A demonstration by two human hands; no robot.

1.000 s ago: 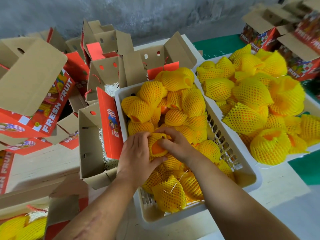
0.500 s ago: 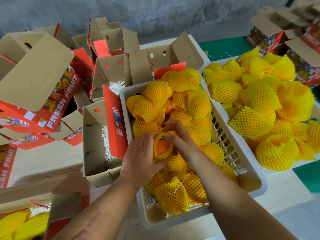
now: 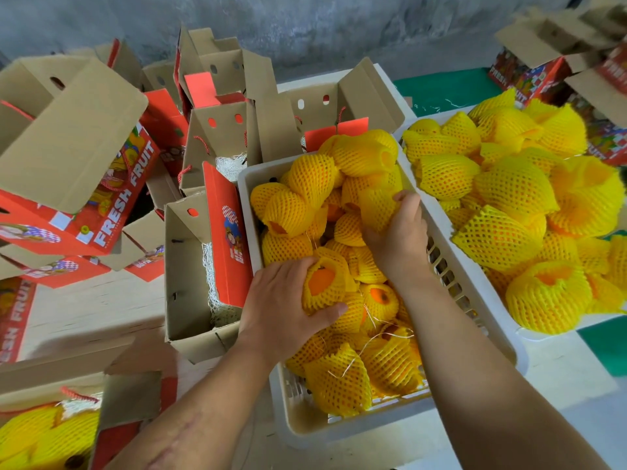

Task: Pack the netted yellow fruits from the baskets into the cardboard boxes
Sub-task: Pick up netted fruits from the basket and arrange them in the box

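Note:
A white basket (image 3: 468,300) in front of me is heaped with orange fruits in yellow foam nets. My left hand (image 3: 281,307) grips one netted fruit (image 3: 324,286) near the basket's left wall, thumb curled under it. My right hand (image 3: 400,235) reaches deeper into the pile and holds another netted fruit (image 3: 376,206) with curled fingers. An open cardboard box (image 3: 190,266) with white shredded padding and a red flap stands just left of the basket. A second basket (image 3: 532,334) of netted fruits sits to the right.
Several open red "FRESH FRUIT" boxes (image 3: 78,171) are piled at the left and back, more at the back right (image 3: 543,72). A box with netted fruits inside (image 3: 44,435) sits at the bottom left. Green mat (image 3: 604,347) shows on the right.
Both hands were together on one netted fruit. Now my left hand alone holds it, and my right hand has moved up and back onto another netted fruit.

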